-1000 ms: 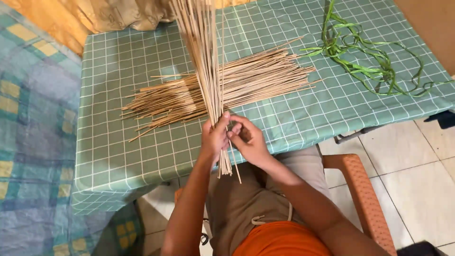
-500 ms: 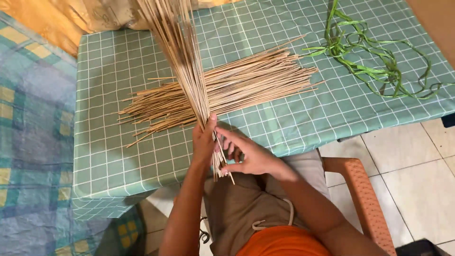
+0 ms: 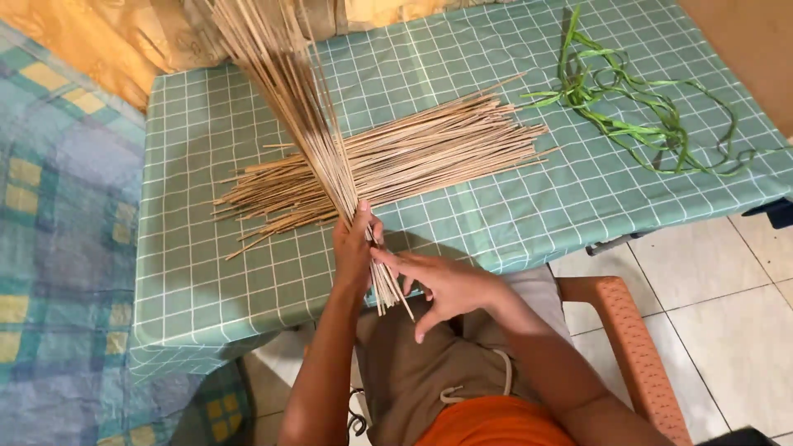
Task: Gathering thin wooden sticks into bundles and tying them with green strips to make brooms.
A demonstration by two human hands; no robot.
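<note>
A worktop (image 3: pixel 206 281) under a green checked cloth carries a spread pile of thin tan sticks (image 3: pixel 413 161) and, well apart, tangled green strips (image 3: pixel 644 124).

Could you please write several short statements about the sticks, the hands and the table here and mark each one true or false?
1. The left hand grips a bundle of thin tan sticks near its lower end. True.
2. The right hand is clenched in a fist around the bundle. False: its fingers are spread open beside the bundle's lower tips.
3. A loose pile of tan sticks lies on the green checked tablecloth. True.
4. The green ribbon strips are tied around the held bundle. False: they lie loose on the cloth, apart from it.
5. An orange plastic chair arm shows beside the person. True.
</note>
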